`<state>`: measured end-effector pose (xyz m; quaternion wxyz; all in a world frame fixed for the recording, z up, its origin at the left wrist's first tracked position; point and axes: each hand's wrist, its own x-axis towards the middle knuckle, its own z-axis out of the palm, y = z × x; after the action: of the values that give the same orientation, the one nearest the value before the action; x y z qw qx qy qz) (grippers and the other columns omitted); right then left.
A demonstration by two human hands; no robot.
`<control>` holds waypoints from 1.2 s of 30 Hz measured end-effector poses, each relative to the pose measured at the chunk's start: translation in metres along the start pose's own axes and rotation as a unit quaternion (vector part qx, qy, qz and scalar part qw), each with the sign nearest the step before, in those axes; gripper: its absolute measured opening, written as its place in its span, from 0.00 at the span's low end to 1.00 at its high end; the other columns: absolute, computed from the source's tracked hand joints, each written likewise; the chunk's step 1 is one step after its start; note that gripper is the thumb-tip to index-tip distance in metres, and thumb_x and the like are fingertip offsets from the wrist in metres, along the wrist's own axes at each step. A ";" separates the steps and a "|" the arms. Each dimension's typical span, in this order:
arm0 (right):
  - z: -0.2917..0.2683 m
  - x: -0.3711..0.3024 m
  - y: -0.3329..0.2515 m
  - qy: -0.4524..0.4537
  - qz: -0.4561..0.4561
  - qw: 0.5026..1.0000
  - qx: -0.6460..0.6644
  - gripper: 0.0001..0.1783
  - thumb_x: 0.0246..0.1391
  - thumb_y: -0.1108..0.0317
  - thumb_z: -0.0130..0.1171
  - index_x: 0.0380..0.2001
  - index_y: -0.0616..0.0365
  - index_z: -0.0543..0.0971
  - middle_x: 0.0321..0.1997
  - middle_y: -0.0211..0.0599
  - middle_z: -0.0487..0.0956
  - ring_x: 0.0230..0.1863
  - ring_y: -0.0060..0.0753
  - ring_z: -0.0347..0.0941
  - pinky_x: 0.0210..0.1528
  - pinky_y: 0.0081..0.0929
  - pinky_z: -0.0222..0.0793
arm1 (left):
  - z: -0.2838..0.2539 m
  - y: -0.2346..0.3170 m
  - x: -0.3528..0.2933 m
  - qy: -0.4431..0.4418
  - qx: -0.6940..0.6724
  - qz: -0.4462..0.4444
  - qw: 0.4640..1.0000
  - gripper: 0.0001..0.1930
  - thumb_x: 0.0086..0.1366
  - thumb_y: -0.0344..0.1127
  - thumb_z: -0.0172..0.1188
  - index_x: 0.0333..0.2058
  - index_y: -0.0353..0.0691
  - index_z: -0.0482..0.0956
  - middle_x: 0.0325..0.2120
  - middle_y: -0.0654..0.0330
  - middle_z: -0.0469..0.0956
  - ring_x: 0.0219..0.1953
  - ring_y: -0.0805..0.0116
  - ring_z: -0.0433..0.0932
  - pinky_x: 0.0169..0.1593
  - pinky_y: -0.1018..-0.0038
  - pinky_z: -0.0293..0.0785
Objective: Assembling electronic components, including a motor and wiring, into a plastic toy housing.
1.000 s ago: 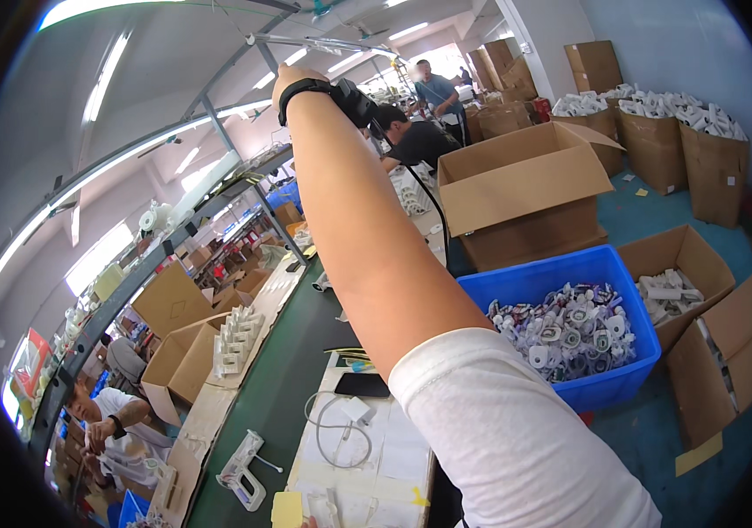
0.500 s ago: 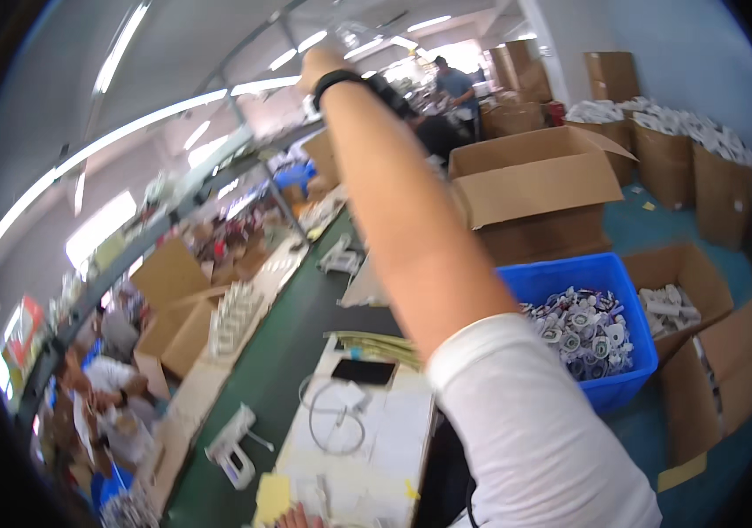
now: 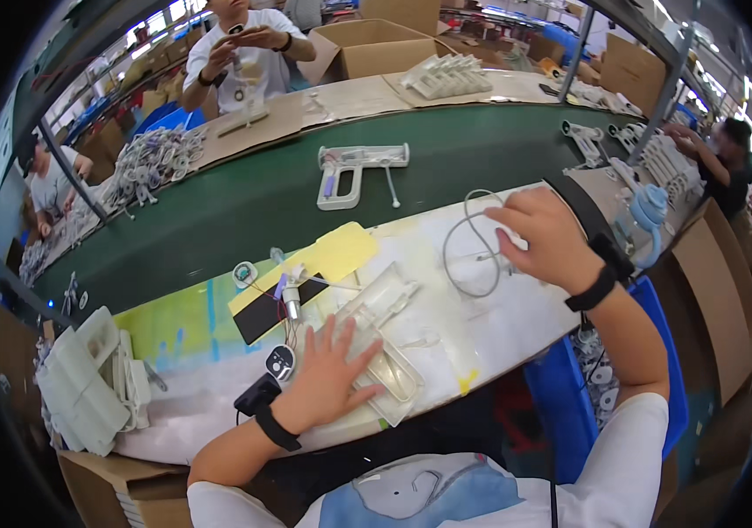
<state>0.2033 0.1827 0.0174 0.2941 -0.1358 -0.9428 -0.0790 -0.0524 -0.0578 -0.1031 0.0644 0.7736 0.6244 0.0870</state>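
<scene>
My left hand [image 3: 330, 370] lies with fingers spread over a white plastic housing [image 3: 380, 304], partly covering it and the housing half [image 3: 407, 383] beside it. Just past its fingertips are a small metal motor [image 3: 292, 306] with thin wires and a round black-and-white disc part [image 3: 280, 362]. My right hand [image 3: 545, 236] hovers at the right of the white work board [image 3: 433, 321], beside a looped grey cable [image 3: 448, 255]. Its thumb and index finger are apart, with nothing visible between them. Yellow sheets [image 3: 345, 251] and a black strip [image 3: 257, 321] lie beyond the left hand.
A gun-shaped white housing [image 3: 363, 163] rests on the green belt [image 3: 244, 198]. White shells [image 3: 86, 378] are piled at left. At right are a blue bottle [image 3: 649, 211] and a blue bin [image 3: 569, 396] of parts. Across the belt a person [image 3: 248, 53] handles a part.
The view has swung from along the line down to the board. My right arm, earlier stretched up and forward, is now bent low over the board. My left hand now shows fully.
</scene>
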 end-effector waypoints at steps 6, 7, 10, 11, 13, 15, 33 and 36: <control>0.082 0.040 0.064 -0.024 0.028 0.999 -0.006 0.10 0.43 0.73 0.60 0.33 0.57 0.79 0.34 0.38 0.74 0.38 0.44 0.72 0.40 0.37 0.67 | 0.028 -0.016 0.028 0.015 -0.047 0.082 0.995 0.32 0.63 0.59 0.53 0.63 0.56 0.65 0.65 0.44 0.54 0.68 0.34 0.46 0.64 0.33 0.39; 0.094 0.048 0.069 0.017 0.033 0.999 -0.022 0.08 0.42 0.73 0.60 0.31 0.58 0.78 0.33 0.38 0.73 0.37 0.44 0.71 0.39 0.38 0.66 | 0.024 -0.017 0.034 0.015 -0.065 0.113 0.991 0.31 0.64 0.58 0.54 0.63 0.56 0.65 0.66 0.46 0.53 0.69 0.36 0.45 0.65 0.34 0.38; 0.116 0.055 0.048 -0.063 -0.005 0.997 0.041 0.15 0.43 0.75 0.61 0.38 0.58 0.78 0.41 0.42 0.75 0.42 0.48 0.71 0.46 0.39 0.68 | -0.003 -0.030 0.020 0.077 -0.107 0.064 0.989 0.29 0.61 0.48 0.61 0.59 0.49 0.69 0.63 0.47 0.59 0.66 0.40 0.54 0.65 0.44 0.50; 0.119 0.051 0.035 -0.080 -0.029 0.993 0.076 0.17 0.42 0.76 0.61 0.40 0.59 0.78 0.42 0.42 0.75 0.43 0.48 0.71 0.46 0.38 0.68 | -0.010 -0.039 0.012 0.136 -0.136 0.038 0.981 0.28 0.59 0.43 0.63 0.57 0.45 0.70 0.61 0.47 0.62 0.63 0.41 0.59 0.64 0.49 0.56; 0.118 0.031 0.002 -0.095 -0.074 0.985 0.124 0.21 0.39 0.76 0.63 0.43 0.57 0.78 0.43 0.42 0.75 0.44 0.47 0.72 0.46 0.40 0.69 | -0.025 -0.061 -0.025 0.180 -0.150 -0.121 0.965 0.26 0.52 0.29 0.66 0.52 0.36 0.73 0.51 0.46 0.70 0.52 0.47 0.70 0.56 0.59 0.67; 0.122 0.009 -0.030 -0.137 -0.116 0.968 0.178 0.23 0.39 0.75 0.64 0.44 0.57 0.77 0.44 0.43 0.75 0.44 0.47 0.73 0.45 0.39 0.70 | -0.038 -0.063 -0.057 0.139 -0.167 -0.262 0.940 0.27 0.50 0.27 0.68 0.51 0.38 0.74 0.51 0.48 0.71 0.53 0.49 0.70 0.55 0.61 0.68; 0.208 0.110 -0.138 0.123 0.107 0.844 0.512 0.36 0.40 0.65 0.69 0.55 0.57 0.69 0.54 0.49 0.70 0.51 0.53 0.72 0.49 0.40 0.71 | -0.123 -0.052 0.063 0.194 -0.533 -0.094 0.818 0.21 0.61 0.33 0.59 0.52 0.39 0.67 0.44 0.62 0.69 0.44 0.75 0.71 0.43 0.84 0.70; 0.194 0.112 -0.071 0.001 0.214 0.870 0.445 0.20 0.42 0.71 0.63 0.41 0.58 0.74 0.41 0.44 0.76 0.43 0.53 0.72 0.42 0.43 0.70 | -0.124 -0.043 0.103 0.247 -0.528 -0.074 0.809 0.28 0.56 0.28 0.61 0.56 0.38 0.63 0.43 0.62 0.69 0.37 0.77 0.71 0.35 0.85 0.68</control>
<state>-0.0098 0.1834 -0.0806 0.3344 -0.1893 -0.8254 0.4136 -0.0990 0.0508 0.0150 0.3130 0.5245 0.5322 0.5863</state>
